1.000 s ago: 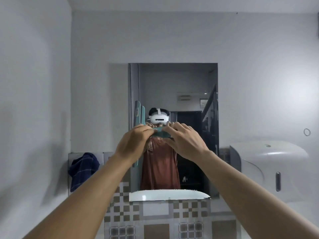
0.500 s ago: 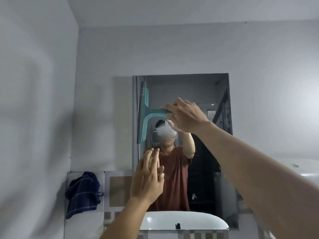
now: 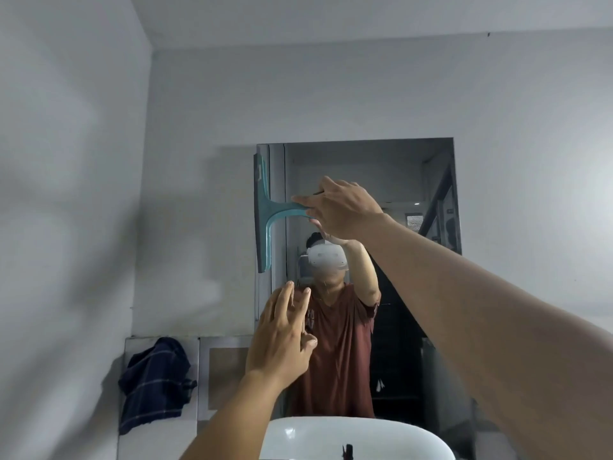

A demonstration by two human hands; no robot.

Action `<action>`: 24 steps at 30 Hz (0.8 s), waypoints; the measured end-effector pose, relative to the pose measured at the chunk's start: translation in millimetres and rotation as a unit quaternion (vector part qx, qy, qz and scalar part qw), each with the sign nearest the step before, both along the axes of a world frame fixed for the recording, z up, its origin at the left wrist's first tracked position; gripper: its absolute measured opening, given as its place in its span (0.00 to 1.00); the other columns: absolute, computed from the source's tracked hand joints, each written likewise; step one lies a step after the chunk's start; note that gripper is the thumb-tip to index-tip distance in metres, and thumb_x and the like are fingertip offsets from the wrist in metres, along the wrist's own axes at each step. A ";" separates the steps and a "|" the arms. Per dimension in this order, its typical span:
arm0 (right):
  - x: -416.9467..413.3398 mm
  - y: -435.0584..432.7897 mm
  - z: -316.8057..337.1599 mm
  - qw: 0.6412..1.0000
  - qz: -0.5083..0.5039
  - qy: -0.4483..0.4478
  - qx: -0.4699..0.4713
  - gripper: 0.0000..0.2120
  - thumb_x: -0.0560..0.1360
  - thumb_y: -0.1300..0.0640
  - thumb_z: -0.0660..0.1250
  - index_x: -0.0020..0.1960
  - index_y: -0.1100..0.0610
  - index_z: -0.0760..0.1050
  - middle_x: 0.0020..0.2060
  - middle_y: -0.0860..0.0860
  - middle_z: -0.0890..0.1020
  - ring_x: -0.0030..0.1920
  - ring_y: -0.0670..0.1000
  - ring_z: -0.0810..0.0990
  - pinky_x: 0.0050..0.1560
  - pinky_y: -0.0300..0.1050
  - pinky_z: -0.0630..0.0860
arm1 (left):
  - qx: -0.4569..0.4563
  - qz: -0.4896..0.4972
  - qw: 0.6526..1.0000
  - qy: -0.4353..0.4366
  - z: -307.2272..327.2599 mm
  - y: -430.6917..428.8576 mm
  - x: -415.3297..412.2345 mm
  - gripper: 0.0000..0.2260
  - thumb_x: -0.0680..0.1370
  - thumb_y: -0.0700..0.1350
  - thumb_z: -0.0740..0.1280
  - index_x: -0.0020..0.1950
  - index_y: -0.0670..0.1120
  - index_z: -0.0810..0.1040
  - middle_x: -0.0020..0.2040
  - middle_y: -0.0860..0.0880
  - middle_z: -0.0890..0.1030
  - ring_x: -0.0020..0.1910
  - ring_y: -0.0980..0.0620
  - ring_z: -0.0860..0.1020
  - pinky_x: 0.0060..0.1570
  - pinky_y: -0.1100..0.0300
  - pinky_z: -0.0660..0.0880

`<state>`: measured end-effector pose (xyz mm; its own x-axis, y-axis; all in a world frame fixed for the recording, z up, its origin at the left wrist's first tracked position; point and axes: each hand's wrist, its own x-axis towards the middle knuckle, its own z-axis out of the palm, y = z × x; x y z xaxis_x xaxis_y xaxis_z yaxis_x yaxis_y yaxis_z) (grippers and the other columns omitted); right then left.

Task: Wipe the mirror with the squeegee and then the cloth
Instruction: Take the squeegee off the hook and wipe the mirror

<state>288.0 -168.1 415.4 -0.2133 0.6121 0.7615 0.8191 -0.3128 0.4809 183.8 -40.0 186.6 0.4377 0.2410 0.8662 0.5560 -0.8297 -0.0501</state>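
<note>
- Teal plastic squeegee (image 3: 263, 212): blade vertical along the left edge of the rectangular wall mirror (image 3: 398, 167); handle horizontal, pointing right.
- Right hand (image 3: 341, 207): grasping the handle.
- Left hand (image 3: 282, 340): released, fingers extended.

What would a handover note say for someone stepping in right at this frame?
Right hand: shut on the handle of the teal squeegee, blade upright along the left edge of the mirror, near its top.
Left hand: empty, fingers spread, raised in front of the lower left part of the mirror.
Dark checked cloth: draped on the tiled ledge left of the mirror, above the white basin.
Done: squeegee picked up and set at the mirror's left edge.
Left: the squeegee passes across the glass, then the wipe with the cloth. Whether the glass is wet cannot be told.
</note>
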 end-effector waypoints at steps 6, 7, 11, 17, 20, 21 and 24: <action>6.4 -7.2 11.2 0.999 -0.015 0.035 0.014 0.20 0.85 0.46 0.53 0.77 0.37 0.62 0.49 0.51 0.69 0.46 0.55 0.78 0.43 0.49 0.73 | 0.000 0.003 1.000 0.004 2.3 -1.0 -2.1 0.40 0.74 0.59 0.70 0.82 0.53 0.56 0.81 0.44 0.57 0.79 0.41 0.58 0.71 0.47 0.69; 7.9 -10.1 12.4 0.999 -0.017 0.038 0.013 0.20 0.86 0.46 0.52 0.77 0.37 0.63 0.49 0.51 0.69 0.45 0.54 0.77 0.42 0.49 0.74 | 0.001 0.002 1.000 0.004 2.3 -0.7 -2.3 0.40 0.74 0.58 0.70 0.82 0.53 0.56 0.81 0.43 0.58 0.79 0.41 0.58 0.71 0.47 0.69; 12.8 -20.2 7.3 0.998 -0.018 0.047 0.029 0.20 0.86 0.47 0.52 0.77 0.40 0.65 0.50 0.52 0.71 0.43 0.53 0.76 0.40 0.48 0.72 | -0.001 0.004 1.000 0.005 3.8 -1.5 -3.3 0.41 0.72 0.58 0.72 0.81 0.52 0.59 0.80 0.43 0.61 0.77 0.40 0.62 0.68 0.46 0.73; 30.9 -35.3 -10.7 0.996 -0.019 0.072 0.048 0.21 0.85 0.48 0.53 0.78 0.39 0.63 0.52 0.53 0.74 0.45 0.55 0.79 0.41 0.48 0.74 | 0.025 0.011 0.999 0.019 8.1 0.0 -9.7 0.40 0.70 0.58 0.74 0.79 0.51 0.64 0.77 0.42 0.66 0.74 0.40 0.66 0.64 0.48 0.75; 38.3 -44.2 -12.0 0.995 -0.030 0.074 0.052 0.21 0.85 0.48 0.55 0.78 0.38 0.63 0.53 0.53 0.75 0.47 0.55 0.80 0.43 0.50 0.77 | 0.038 0.014 0.999 0.022 10.8 -0.1 -12.2 0.40 0.68 0.56 0.76 0.77 0.49 0.67 0.75 0.41 0.68 0.72 0.40 0.69 0.64 0.47 0.77; 40.2 -47.4 -10.9 0.995 -0.033 0.074 0.053 0.21 0.85 0.47 0.55 0.77 0.38 0.63 0.54 0.53 0.75 0.48 0.55 0.80 0.44 0.50 0.78 | 0.041 0.015 0.999 0.022 11.2 -0.4 -12.4 0.40 0.67 0.56 0.76 0.77 0.49 0.68 0.74 0.41 0.69 0.72 0.39 0.69 0.63 0.47 0.77; 46.8 -56.7 -5.3 0.995 -0.050 0.072 0.054 0.21 0.85 0.46 0.55 0.77 0.37 0.63 0.55 0.52 0.75 0.48 0.54 0.80 0.45 0.50 0.78 | 0.046 0.016 0.999 0.022 11.6 -1.4 -12.6 0.41 0.66 0.56 0.78 0.77 0.48 0.69 0.73 0.40 0.70 0.71 0.39 0.70 0.63 0.46 0.77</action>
<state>334.8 -224.8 410.1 -0.0402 0.5384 0.8417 0.8394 -0.4388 0.3208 171.2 -41.3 198.2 0.4684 0.1755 0.8659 0.5782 -0.8020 -0.1502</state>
